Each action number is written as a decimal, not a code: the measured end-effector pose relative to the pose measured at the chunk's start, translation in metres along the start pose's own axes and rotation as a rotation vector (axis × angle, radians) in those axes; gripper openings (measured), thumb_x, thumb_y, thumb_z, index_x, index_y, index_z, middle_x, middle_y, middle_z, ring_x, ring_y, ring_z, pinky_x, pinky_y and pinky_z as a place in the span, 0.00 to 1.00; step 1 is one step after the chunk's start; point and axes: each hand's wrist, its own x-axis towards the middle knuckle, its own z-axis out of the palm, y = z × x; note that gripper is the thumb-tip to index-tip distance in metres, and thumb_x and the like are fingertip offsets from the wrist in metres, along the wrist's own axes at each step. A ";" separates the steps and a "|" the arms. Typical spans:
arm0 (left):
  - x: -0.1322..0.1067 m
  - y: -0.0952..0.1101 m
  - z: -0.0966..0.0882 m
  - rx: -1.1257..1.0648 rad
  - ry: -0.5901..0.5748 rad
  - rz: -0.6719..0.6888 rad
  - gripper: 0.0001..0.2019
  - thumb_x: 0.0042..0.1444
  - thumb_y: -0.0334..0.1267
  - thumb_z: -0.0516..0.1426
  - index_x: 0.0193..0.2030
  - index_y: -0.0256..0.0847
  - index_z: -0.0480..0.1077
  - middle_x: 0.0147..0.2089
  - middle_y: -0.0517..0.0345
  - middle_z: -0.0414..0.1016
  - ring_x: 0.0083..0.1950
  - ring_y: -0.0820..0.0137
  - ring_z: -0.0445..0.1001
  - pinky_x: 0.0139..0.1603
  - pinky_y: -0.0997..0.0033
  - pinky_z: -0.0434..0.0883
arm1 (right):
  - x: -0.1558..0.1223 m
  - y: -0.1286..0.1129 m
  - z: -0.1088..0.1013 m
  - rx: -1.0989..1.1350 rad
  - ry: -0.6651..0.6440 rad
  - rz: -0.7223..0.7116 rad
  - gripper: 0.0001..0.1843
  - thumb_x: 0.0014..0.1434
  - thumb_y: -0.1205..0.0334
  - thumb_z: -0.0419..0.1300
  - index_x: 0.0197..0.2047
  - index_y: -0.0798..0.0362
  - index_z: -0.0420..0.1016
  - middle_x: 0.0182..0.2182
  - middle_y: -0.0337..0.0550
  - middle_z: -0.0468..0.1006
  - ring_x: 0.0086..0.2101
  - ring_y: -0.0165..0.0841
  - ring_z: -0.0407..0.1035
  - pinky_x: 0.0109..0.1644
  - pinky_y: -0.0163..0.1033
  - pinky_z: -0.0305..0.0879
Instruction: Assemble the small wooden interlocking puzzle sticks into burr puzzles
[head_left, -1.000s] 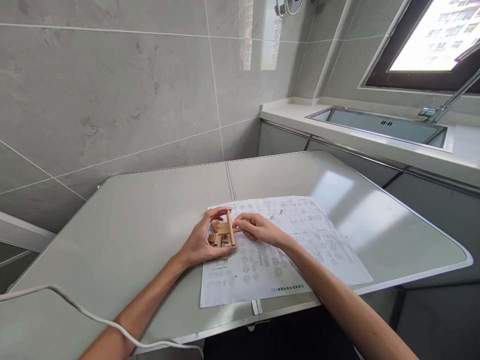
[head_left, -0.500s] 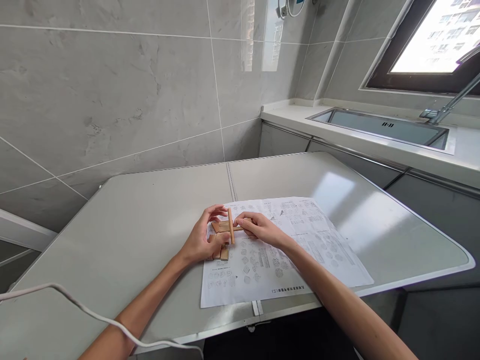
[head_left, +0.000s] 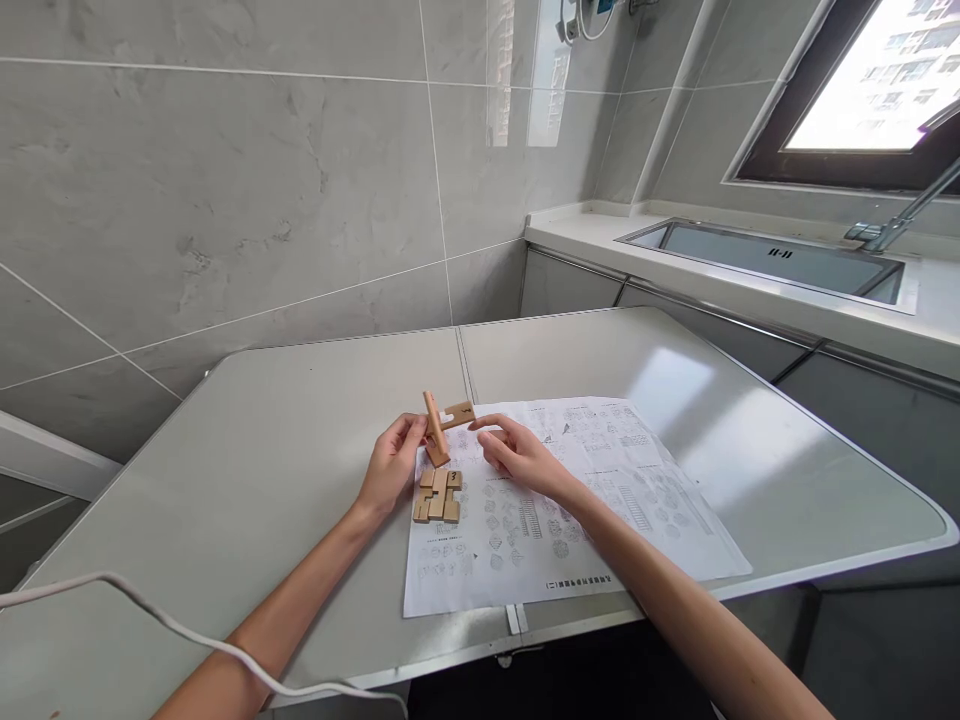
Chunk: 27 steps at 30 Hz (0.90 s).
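My left hand point(head_left: 392, 465) pinches a crossed group of wooden burr-puzzle pieces point(head_left: 434, 428) between thumb and fingers, raised over the paper's left edge. One notched piece point(head_left: 460, 412) with a dark mark sticks out to the right from this group. Beside its free end is my right hand point(head_left: 519, 455), index finger stretched toward it and the other fingers curled; whether the fingertip touches the wood I cannot tell. Below the left hand, several more notched wooden pieces point(head_left: 439, 497) lie fitted together flat on the printed sheet point(head_left: 600, 530).
The sheet of puzzle diagrams lies across the seam of a pale folding table point(head_left: 315, 420). A white cable point(head_left: 172, 622) crosses the lower left over my left forearm. Behind stands a tiled wall point(head_left: 225, 200); at right, a counter holds a sink point(head_left: 772, 255) with a tap point(head_left: 892, 225).
My left hand has lifted and turned the crossed pieces, uncovering the flat pieces below. My right hand's closed grip on the protruding piece has loosened, and its index finger now stretches out.
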 end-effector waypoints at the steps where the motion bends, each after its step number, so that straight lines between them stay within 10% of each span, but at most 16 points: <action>1: 0.001 -0.001 -0.001 -0.026 0.041 -0.011 0.20 0.69 0.58 0.58 0.41 0.42 0.76 0.43 0.55 0.79 0.47 0.63 0.76 0.52 0.66 0.73 | 0.001 0.002 0.001 -0.039 0.037 -0.005 0.25 0.72 0.39 0.57 0.56 0.52 0.73 0.24 0.29 0.61 0.24 0.29 0.55 0.30 0.36 0.53; 13: 0.001 0.003 0.003 -0.211 -0.080 -0.133 0.23 0.60 0.63 0.65 0.40 0.42 0.77 0.50 0.51 0.82 0.55 0.58 0.80 0.63 0.55 0.78 | 0.006 0.025 0.004 -0.475 0.149 -0.192 0.08 0.70 0.60 0.59 0.48 0.50 0.77 0.35 0.40 0.77 0.34 0.35 0.70 0.42 0.43 0.68; 19: -0.002 0.001 0.009 -0.246 -0.195 -0.156 0.21 0.64 0.62 0.63 0.43 0.44 0.77 0.36 0.56 0.79 0.45 0.61 0.81 0.49 0.62 0.80 | 0.004 0.032 0.005 -0.643 0.046 -0.354 0.18 0.70 0.64 0.61 0.62 0.47 0.75 0.58 0.52 0.73 0.58 0.45 0.69 0.61 0.53 0.71; 27: 0.001 -0.009 0.005 -0.250 -0.140 -0.103 0.19 0.66 0.59 0.62 0.39 0.43 0.74 0.40 0.56 0.78 0.46 0.64 0.78 0.49 0.67 0.76 | 0.003 0.036 0.003 -0.886 0.023 -0.363 0.23 0.73 0.57 0.62 0.69 0.41 0.71 0.59 0.53 0.69 0.56 0.49 0.66 0.60 0.58 0.73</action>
